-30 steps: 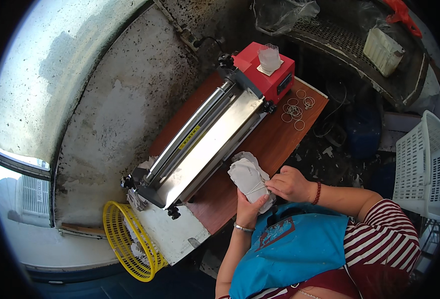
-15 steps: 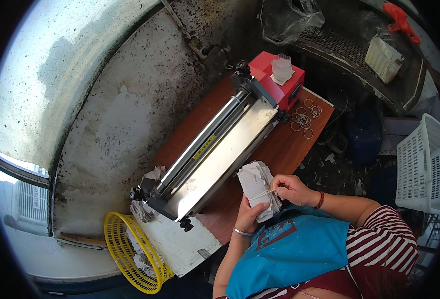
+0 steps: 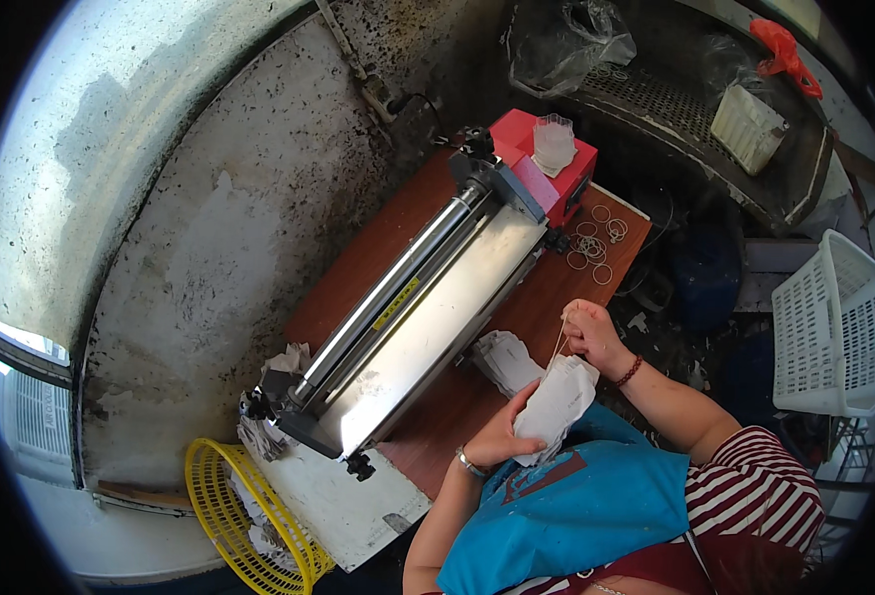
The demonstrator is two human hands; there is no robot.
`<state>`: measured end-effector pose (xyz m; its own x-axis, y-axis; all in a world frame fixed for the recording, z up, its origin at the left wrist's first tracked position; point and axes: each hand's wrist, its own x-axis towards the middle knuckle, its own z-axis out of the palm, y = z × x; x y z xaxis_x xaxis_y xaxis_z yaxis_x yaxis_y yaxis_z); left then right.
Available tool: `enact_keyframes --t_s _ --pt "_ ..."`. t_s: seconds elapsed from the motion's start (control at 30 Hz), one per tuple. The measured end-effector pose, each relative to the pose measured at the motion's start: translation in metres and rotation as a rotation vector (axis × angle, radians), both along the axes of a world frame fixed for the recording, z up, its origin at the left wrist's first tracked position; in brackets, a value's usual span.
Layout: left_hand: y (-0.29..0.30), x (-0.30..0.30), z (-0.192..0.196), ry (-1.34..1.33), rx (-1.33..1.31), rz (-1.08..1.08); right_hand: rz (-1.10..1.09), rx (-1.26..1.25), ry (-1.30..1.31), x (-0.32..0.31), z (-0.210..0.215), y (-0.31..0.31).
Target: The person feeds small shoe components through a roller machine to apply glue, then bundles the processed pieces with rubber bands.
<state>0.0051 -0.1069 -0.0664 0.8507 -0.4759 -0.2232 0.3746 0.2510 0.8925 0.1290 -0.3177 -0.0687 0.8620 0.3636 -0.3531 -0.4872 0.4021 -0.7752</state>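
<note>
My left hand [image 3: 498, 438] is closed round the lower end of a bundle of pale paper-like sheets [image 3: 562, 397], thumb over its top face. A thin rubber band [image 3: 560, 345] is stretched between the bundle and my right hand [image 3: 594, 333], whose fingers are pinched on it. Another pile of similar sheets [image 3: 507, 362] lies on the reddish-brown table between the roller machine [image 3: 428, 327] and the bundle. How the band passes behind the bundle is hidden.
Several loose rubber bands [image 3: 588, 244] lie near the table's right end. Clear plastic pieces [image 3: 554, 146] sit on the machine's red housing [image 3: 517, 129]. A yellow basket [image 3: 199, 496] with scraps stands at lower left, a white basket [image 3: 822, 337] at right.
My right hand has moved up, drawing the rubber band out from the bundle. My left hand has tilted the bundle rightward, and the pile on the table now shows apart from it.
</note>
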Motion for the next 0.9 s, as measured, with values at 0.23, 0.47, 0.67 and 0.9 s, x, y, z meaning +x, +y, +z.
enact_keyframes --t_s 0.23,0.47,0.67,0.9 --pt "-0.013 0.015 0.005 0.237 0.105 -0.003 -0.223 0.015 -0.093 0.054 -0.015 -0.025" --pt "-0.046 0.033 -0.005 0.367 -0.052 0.275 -0.056 -0.746 -0.703 0.146 -0.064 -0.085" --pt "-0.059 0.041 -0.008 0.368 -0.046 0.468 0.017 -1.269 -1.156 0.161 -0.086 -0.103" --pt "-0.073 0.041 -0.015 0.372 -0.125 0.578 0.348 -0.808 -0.913 0.116 -0.046 -0.074"
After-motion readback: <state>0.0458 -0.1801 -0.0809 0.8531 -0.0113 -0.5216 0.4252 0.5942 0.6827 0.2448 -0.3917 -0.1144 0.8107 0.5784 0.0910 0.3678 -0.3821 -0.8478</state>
